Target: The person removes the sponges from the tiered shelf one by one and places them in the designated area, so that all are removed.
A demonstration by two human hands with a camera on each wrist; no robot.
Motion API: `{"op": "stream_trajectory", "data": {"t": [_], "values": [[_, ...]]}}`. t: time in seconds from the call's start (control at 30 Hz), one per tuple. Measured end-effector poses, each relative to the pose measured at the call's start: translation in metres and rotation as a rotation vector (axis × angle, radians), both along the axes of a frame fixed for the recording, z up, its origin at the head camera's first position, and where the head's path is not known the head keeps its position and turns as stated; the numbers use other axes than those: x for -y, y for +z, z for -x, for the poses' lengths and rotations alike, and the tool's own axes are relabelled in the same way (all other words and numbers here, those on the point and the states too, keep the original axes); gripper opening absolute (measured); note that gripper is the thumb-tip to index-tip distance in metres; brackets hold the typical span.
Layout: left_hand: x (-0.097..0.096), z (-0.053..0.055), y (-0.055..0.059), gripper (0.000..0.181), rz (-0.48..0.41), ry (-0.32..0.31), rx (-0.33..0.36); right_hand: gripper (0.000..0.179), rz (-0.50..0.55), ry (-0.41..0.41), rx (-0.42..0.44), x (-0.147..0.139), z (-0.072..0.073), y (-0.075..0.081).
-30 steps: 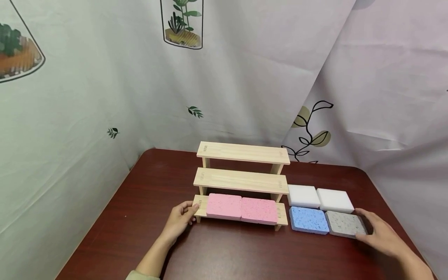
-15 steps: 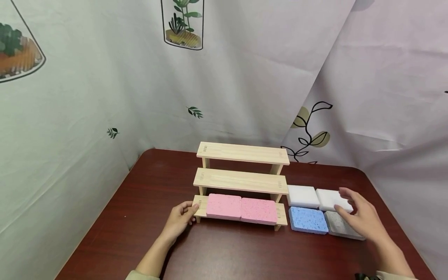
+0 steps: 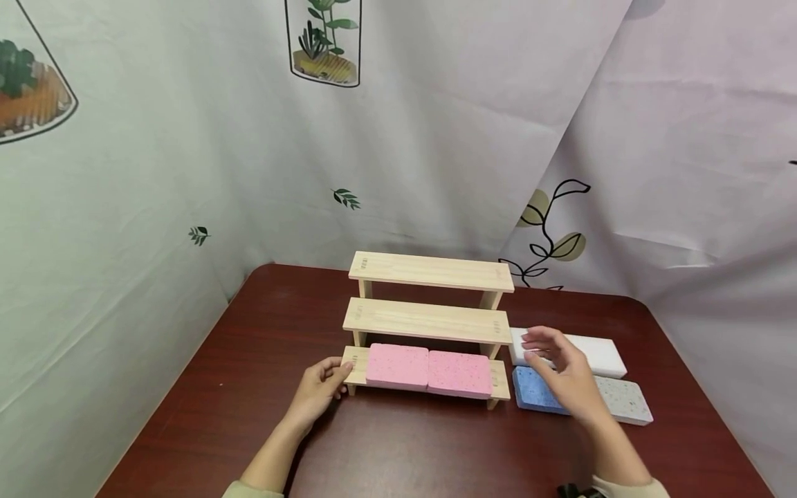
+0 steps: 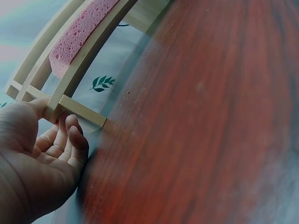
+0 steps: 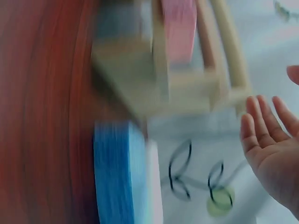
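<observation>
With my left hand [image 3: 319, 391] I pinched firmly, thumb uppermost and fingers [image 4: 79, 144] curled underneath. My right hand [image 3: 565, 373] hung raised in the air, its fingers relaxed and slightly bent, the thumb well apart from them. My left forearm [image 3: 275, 449] and right forearm [image 3: 615, 446] both reached forward, angled inward.

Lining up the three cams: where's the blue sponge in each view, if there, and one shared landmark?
Head: blue sponge lower right, partly hidden behind the right hand.
Left wrist: not in it.
Right wrist: lower half, left of centre, blurred, cut by the bottom edge.
Shared landmark: wooden rack, visible in all three.
</observation>
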State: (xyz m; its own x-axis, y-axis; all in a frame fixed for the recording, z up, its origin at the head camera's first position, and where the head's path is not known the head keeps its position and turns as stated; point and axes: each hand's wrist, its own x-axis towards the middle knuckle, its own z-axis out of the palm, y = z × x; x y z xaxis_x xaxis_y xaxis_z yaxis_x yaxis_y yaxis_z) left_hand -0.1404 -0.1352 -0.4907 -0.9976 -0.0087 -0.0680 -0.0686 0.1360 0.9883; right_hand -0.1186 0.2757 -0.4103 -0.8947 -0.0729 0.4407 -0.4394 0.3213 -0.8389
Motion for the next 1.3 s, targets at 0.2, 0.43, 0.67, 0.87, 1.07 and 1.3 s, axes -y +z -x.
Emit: {"op": "stream_trajectory", "data": {"t": [0.2,0.43,0.67,0.87,1.07,1.3], "values": [[0.000,0.000,0.001,0.031,-0.009,0.002,0.004,0.020,0.251,0.149,0.055,0.046,-0.004,-0.008],[0.001,0.001,0.002,0.031,0.009,-0.001,0.011,0.026,0.085,0.090,0.019,0.065,0.002,-0.027],[0.001,0.002,0.003,0.035,0.008,-0.006,0.031,0.042,-0.262,-0.013,-0.224,0.063,0.008,-0.042],[0.001,0.002,0.003,0.034,0.003,-0.002,0.037,0.051,-0.289,-0.025,-0.268,0.059,0.009,-0.045],[0.002,0.001,0.002,0.036,0.018,0.003,0.042,0.054,-0.289,-0.044,-0.284,0.053,0.008,-0.044],[0.001,0.005,0.002,0.032,0.020,-0.003,0.037,0.032,-0.185,-0.101,-0.225,0.064,0.007,-0.035]]}}
